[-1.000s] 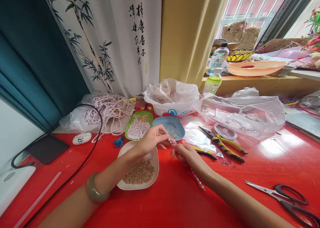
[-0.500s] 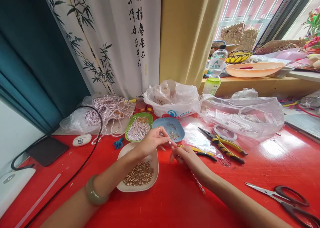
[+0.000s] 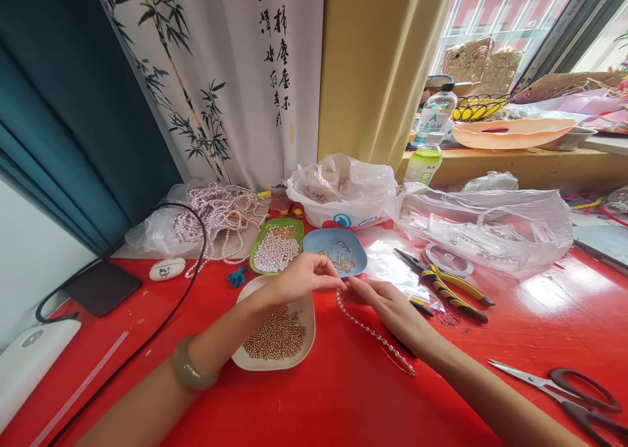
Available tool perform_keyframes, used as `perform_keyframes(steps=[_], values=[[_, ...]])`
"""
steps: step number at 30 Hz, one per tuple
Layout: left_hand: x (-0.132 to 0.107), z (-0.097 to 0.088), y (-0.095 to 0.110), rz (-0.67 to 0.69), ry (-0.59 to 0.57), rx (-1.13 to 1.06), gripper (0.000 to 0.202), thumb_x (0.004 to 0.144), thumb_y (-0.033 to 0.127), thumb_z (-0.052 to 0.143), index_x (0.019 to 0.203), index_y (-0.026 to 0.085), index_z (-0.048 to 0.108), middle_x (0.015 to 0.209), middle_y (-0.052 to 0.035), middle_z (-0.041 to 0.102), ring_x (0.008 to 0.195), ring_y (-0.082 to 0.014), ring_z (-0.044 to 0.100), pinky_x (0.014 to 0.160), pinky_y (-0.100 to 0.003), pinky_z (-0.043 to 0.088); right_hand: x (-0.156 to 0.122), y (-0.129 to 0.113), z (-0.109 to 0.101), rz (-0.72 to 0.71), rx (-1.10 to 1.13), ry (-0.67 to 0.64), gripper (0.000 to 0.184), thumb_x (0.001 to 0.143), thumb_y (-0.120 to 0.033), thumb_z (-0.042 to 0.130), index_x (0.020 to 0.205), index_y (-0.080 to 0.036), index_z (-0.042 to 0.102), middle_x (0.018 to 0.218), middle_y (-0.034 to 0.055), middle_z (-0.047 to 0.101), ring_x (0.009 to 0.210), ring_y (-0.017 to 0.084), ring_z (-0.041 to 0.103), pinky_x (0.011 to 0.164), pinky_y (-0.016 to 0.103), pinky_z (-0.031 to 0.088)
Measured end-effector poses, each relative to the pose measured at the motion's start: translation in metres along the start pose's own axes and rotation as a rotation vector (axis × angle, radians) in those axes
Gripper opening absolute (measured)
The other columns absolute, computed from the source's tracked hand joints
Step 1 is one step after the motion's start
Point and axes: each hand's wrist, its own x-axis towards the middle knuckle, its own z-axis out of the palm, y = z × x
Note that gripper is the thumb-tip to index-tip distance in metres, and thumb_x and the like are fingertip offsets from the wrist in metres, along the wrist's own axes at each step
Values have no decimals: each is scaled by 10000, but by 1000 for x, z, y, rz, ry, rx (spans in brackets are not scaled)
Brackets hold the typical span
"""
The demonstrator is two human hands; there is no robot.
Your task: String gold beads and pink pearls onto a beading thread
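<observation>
A beaded strand [image 3: 370, 330] of small pearly beads runs from my fingertips down to the right onto the red table, with a thin loose tail near its lower end. My left hand [image 3: 310, 278] pinches its upper end, wrist above a white dish [image 3: 308, 345] of gold beads [image 3: 276, 336]. Fingertips of my right hand [image 3: 381, 298] meet the left ones there, closed on the same end. Just beyond my hands stand a blue tray [image 3: 360, 257] with small metal findings and a green tray [image 3: 253, 254] with pearl beads [image 3: 275, 249] and a few gold ones.
Yellow-and-black pliers [image 3: 444, 290] lie beyond my right hand, by a spool of clear line [image 3: 449, 260]. Scissors [image 3: 554, 385] rest at the right. Plastic bags [image 3: 343, 195] line the back. A black cable [image 3: 171, 309] and a phone [image 3: 104, 291] are at the left.
My right hand has turned and shifted, its fingers now extending to the left fingertips. More of the strand shows, stretched across the table. The view has shifted slightly.
</observation>
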Motion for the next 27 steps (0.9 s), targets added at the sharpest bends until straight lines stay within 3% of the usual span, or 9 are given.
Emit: perform_keyframes(steps=[2, 5, 10, 15, 21, 27], values=[[0, 1, -3, 9, -30, 21, 107, 653, 224, 642, 673, 134, 589, 682, -45, 647, 708, -150, 597, 732, -307, 438, 1, -1, -3, -83, -83, 87, 287, 797, -406, 480, 810, -166, 637, 804, 46, 647, 791, 199, 564, 738, 306, 405], [0, 5, -9, 16, -60, 38, 69, 659, 198, 626, 677, 135, 605, 689, -48, 656, 714, -159, 606, 731, -312, 449, 1, -4, -3, -147, -82, 145, 229, 772, -346, 525, 911, -192, 622, 771, 26, 638, 688, 166, 554, 637, 278, 428], [3, 9, -16, 23, -100, 36, 102, 680, 207, 604, 722, 115, 617, 740, -77, 667, 736, -177, 615, 727, -321, 462, -1, -9, 1, -215, 1, 99, 153, 744, -309, 559, 712, -185, 642, 609, 4, 604, 576, 137, 537, 544, 251, 421], [1, 7, -13, 56, -107, 97, 113, 697, 226, 591, 735, 125, 625, 749, -60, 661, 744, -169, 606, 722, -296, 455, 0, -8, 2, -203, 91, 113, 154, 728, -314, 586, 717, -176, 652, 640, 26, 651, 609, 152, 580, 547, 258, 437], [-6, -14, 7, 130, 49, 428, 109, 690, 217, 581, 768, 171, 642, 778, -41, 664, 755, -174, 594, 688, -277, 444, 2, 5, 8, -135, 197, 116, 222, 698, -349, 612, 841, -179, 598, 620, 12, 639, 552, 148, 586, 531, 276, 454], [-16, -38, 12, 106, 140, 544, 104, 687, 227, 575, 736, 162, 641, 731, -42, 656, 686, -161, 588, 632, -262, 433, 5, 19, 15, -115, 156, 80, 173, 739, -343, 579, 718, -173, 554, 641, 11, 610, 548, 124, 562, 512, 245, 443]])
